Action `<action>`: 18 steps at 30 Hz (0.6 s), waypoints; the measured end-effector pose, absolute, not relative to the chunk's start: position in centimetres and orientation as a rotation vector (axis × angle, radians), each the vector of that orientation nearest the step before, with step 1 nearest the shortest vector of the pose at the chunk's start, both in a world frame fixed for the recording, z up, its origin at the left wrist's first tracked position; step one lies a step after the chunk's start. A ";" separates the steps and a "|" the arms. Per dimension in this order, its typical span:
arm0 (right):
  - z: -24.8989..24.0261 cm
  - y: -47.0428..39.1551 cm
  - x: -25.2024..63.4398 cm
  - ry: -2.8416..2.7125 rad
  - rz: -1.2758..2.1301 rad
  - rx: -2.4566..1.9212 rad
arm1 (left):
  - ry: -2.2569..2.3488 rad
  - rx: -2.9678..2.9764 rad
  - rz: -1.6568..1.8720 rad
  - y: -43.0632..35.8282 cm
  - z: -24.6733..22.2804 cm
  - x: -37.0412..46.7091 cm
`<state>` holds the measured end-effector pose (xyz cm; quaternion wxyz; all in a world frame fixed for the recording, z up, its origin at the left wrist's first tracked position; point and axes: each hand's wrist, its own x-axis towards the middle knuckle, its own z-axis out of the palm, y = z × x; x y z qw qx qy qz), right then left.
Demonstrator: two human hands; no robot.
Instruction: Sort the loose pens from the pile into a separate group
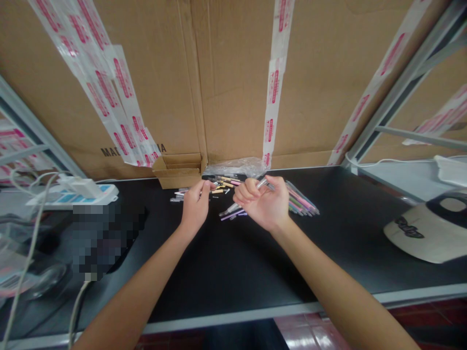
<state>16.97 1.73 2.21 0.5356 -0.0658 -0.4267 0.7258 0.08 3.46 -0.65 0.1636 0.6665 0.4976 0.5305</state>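
Observation:
My right hand [264, 201] is turned palm up, its fingers curled round a clear pen barrel [261, 183]. To its left, my left hand [197, 204] is closed in a pinch; whatever sits between its fingertips is too small to make out. Small pen parts [224, 182], some yellow and pink, lie on the black tabletop behind and between the hands. Several coloured pens [302, 201] are bundled just right of my right hand. A white pen and a purple one [233, 214] lie under its fingers.
A small open cardboard box [180, 177] and clear plastic wrap [237, 167] stand against the large cardboard at the back. At left are a power strip [105, 194], cables and a blurred dark object [109, 238]. A cap [426, 231] lies at right.

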 end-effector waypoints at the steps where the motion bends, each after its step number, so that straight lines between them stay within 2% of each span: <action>1: 2.2 1.8 16.9 -1.020 1.718 -0.168 | 1.420 1.905 1.511 3.5 -0.6 0.1; 5: 2.3 2.5 17.6 -1.102 1.517 -0.356 | 1.434 1.912 1.499 3.4 -0.6 0.0; 10: 1.9 4.4 22.0 -1.439 0.619 -0.953 | 1.438 1.899 1.481 3.3 -0.6 0.0; 14: 1.5 5.5 26.6 -1.568 0.138 -1.460 | 1.435 1.894 1.491 3.4 -0.8 0.1; 18: 0.9 6.1 29.4 -1.502 0.040 -1.852 | 1.423 1.927 1.483 3.6 -0.9 0.0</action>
